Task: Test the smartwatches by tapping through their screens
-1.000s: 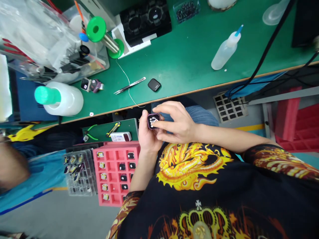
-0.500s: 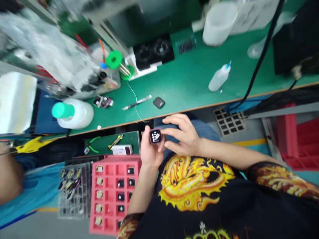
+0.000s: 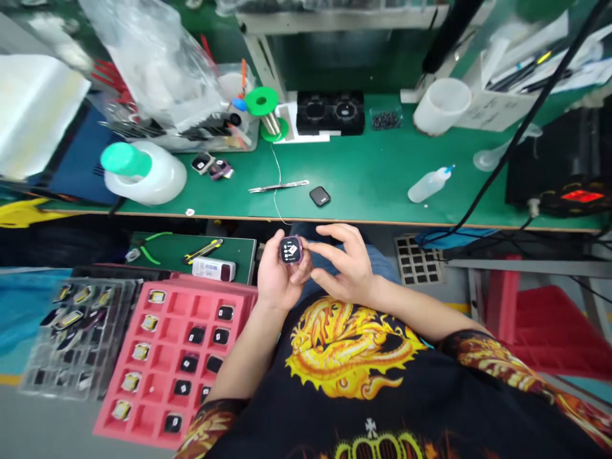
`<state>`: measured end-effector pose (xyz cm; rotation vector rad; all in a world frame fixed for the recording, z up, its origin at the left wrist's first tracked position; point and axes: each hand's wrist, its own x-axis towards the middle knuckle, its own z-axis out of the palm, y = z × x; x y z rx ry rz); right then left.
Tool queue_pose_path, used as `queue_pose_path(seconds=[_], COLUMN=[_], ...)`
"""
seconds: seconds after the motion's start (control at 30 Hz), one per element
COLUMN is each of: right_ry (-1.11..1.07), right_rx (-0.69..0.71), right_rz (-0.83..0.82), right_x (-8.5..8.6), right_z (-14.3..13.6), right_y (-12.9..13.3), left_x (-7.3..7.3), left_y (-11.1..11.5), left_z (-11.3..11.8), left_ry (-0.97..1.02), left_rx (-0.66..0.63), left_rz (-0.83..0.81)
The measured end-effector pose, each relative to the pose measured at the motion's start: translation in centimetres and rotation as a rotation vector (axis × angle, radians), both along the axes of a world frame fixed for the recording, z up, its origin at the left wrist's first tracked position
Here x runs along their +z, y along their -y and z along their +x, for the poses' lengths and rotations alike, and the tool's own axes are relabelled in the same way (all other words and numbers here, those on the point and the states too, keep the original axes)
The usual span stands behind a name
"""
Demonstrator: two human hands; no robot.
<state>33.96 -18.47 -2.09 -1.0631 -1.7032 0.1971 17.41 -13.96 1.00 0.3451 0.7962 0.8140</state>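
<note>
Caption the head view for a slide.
Left hand holds a small lit-screen watch module below the green bench, right hand beside it, pink tray alongside.

Bright, even overhead light, soft shadows. Glare on white sheet [image 3: 36, 108] upper left. Edges stretched and slightly smeared; centre sharp, lower left soft.
</note>
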Motion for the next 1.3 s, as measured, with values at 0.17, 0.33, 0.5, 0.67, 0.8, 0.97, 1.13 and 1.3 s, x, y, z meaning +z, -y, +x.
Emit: queue_pose_path(seconds=[0.17, 0.33, 0.5, 0.67, 0.8, 0.97, 1.13, 1.3], right_ry=[0.018, 0.063, -0.056, -0.130, -0.263, -0.524, -0.977, -1.039], right_rx=[0.049, 0.145, 0.239, 0.266, 0.132, 0.078, -0.206, -0.298], right_rz=[0.008, -0.107, -0.185, -0.309, -0.356, -0.569, -0.880, -0.790], right_x=[-0.6, -2.5, -2.8, -2.7, -2.6, -4.1, -8.1, -9.7], right_z=[-1.3, -2.3, -2.0, -0.7, -0.3, 0.4, 3.2, 4.1], right_y=[0.0, 0.0, 0.2, 0.3, -0.3, -0.6, -1.2, -2.4], left_x=[0.1, -0.7, -1.4, -2.3, -2.6, -3.1, -3.5, -3.4], left_y=[0.5, 0.8, 1.2, 1.1, 0.9, 1.1, 1.0, 0.7], left_z=[-0.5, -0.5, 0.5, -0.2, -1.9, -3.1, -3.5, -3.8], left_ry=[-0.052, -0.098, -0.133, -0.127, -0.114, -0.136, -0.134, -0.023], left_rx=[0.060, 0.108, 0.275, 0.227, 0.185, 0.127, 0.036, -0.158], left_rz=[0.070, 0.063, 0.094, 0.085, 0.146, 0.173, 0.136, 0.050])
